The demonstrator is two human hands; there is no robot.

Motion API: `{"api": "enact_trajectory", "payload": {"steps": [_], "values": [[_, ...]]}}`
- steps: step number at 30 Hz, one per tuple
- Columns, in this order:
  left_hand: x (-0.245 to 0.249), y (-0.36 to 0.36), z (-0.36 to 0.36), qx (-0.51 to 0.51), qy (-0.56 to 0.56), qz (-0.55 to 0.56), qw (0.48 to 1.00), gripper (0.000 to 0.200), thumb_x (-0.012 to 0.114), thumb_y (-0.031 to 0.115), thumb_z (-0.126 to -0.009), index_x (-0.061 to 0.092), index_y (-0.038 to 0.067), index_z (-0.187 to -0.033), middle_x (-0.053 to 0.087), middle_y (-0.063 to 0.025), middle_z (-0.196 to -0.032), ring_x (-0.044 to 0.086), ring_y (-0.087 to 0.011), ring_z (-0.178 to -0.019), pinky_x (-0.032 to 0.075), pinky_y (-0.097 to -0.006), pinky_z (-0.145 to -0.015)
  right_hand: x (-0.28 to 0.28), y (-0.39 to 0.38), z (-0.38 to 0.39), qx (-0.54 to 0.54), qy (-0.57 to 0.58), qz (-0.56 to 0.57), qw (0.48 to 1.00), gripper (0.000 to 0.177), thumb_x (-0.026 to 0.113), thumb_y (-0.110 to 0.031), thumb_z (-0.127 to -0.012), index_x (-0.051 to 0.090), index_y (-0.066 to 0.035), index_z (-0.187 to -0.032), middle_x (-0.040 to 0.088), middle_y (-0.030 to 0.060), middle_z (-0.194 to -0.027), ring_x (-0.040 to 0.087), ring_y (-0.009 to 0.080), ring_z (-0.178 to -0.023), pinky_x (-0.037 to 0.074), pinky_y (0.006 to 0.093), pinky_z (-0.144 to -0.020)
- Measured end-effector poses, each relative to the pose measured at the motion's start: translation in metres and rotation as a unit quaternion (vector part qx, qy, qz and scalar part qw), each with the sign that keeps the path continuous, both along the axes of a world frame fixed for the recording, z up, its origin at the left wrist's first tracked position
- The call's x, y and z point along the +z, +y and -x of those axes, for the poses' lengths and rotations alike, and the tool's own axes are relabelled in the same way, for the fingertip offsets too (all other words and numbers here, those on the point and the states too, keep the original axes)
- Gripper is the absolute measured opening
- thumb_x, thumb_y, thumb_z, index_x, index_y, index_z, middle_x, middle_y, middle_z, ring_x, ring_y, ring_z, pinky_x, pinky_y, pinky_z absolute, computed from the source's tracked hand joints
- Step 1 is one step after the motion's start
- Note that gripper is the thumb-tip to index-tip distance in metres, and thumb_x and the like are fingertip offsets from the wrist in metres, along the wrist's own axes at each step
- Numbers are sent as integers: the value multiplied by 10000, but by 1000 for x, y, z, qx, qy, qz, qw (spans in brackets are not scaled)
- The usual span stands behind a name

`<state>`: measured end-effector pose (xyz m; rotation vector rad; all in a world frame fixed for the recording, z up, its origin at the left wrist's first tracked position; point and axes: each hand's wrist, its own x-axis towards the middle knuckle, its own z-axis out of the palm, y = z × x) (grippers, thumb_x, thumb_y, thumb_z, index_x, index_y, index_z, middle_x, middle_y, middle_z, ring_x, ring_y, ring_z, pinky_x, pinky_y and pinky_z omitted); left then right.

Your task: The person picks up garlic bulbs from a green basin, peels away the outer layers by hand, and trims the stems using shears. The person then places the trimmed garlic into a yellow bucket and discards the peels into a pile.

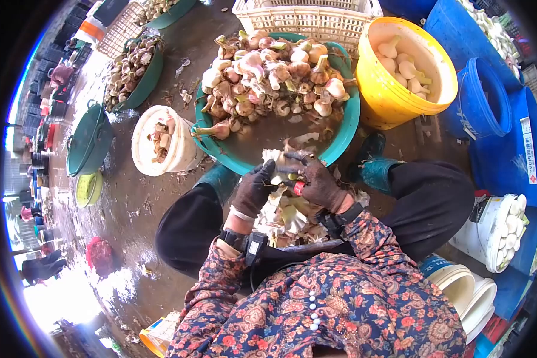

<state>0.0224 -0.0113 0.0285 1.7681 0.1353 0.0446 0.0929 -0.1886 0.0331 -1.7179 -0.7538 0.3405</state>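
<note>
In a dark glove, my left hand [253, 190] is closed around a pale garlic bulb [273, 173] with loose papery skin. Close against it, my gloved right hand [322, 184] has its fingers curled at the same bulb; a small red piece [299, 188] shows at these fingers, and I cannot tell what it belongs to. Below both hands, a heap of garlic skins [289, 218] lies between my legs. Just beyond them stands a green tub [353, 122] of unpeeled garlic bulbs [274, 74] above murky water.
A yellow bucket [376, 98] of peeled bulbs stands right of the tub, beside a blue bucket [468, 101]. At left is a white bucket [143, 149] with scraps. A cream crate [307, 19] is behind. A white bucket [480, 238] of peeled garlic stands at right.
</note>
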Motion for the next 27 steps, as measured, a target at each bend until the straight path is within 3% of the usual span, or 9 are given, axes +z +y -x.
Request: {"api": "enact_trajectory", "payload": {"steps": [3,6,13,14,15,16,17,23,27], "values": [[9,-5,-4,109,147,262,947,338,602,269,-859,602,-22,-1030,622,-19,-901,547,-83,-771,459,-244,-722,-10,4,1,-67,-93,40,993,154,671,-129,-772,654,-57,-908,617,88,-985,574,203,-926,460,324,-800],[44,-1,5,43,124,199,971,308,617,291,-845,614,16,-983,613,-4,-866,539,-84,-779,435,-227,-712,-34,-3,-14,-242,406,-233,850,190,650,-235,-827,641,-46,-842,603,-20,-753,534,65,-654,443,210,-593],[93,-1,24,-167,52,352,920,387,694,351,-693,511,20,-618,495,-82,-596,507,-216,-615,412,-336,-641,-69,-27,-27,-179,634,-294,693,328,601,-404,-841,614,-81,-898,635,28,-797,589,115,-706,486,270,-611],[97,5,28,-171,48,418,891,371,673,329,-698,517,1,-622,519,-102,-611,509,-229,-603,410,-339,-616,-14,-26,-16,-234,434,-103,864,348,541,-435,-870,605,-97,-918,645,32,-812,612,138,-722,508,296,-624],[101,8,33,-173,44,482,858,358,651,307,-703,524,-18,-627,543,-123,-627,510,-242,-591,407,-342,-592,-28,-26,-18,-235,435,-102,864,348,541,-435,-870,605,-97,-918,645,32,-812,612,138,-722,508,296,-624],[107,3,36,-117,47,429,894,364,637,317,-669,507,-14,-590,518,-132,-569,492,-249,-534,398,-336,-539,-51,-23,-24,-182,546,-232,784,424,530,-492,-852,614,-84,-930,648,35,-804,615,155,-703,506,302,-618],[91,10,24,-259,-50,627,733,358,638,311,-662,521,-19,-591,522,-138,-570,509,-259,-552,407,-321,-540,-59,-22,-28,-123,637,-352,675,502,518,-549,-834,623,-71,-942,652,39,-796,618,172,-685,505,308,-613],[79,28,-6,-233,295,53,925,433,600,360,-833,600,-43,-992,606,-61,-869,571,-124,-708,460,-238,-613,-38,-25,-35,-64,669,-372,640,538,472,-550,-856,598,-59,-1037,649,64,-945,619,199,-833,502,336,-739],[-7,55,-36,145,291,210,922,421,617,340,-834,561,9,-1088,607,-23,-891,573,-128,-664,474,-242,-589,-31,-59,-63,-121,619,-425,650,484,510,-471,-864,516,-75,-1142,612,115,-930,483,88,-551,434,198,-413]]}}
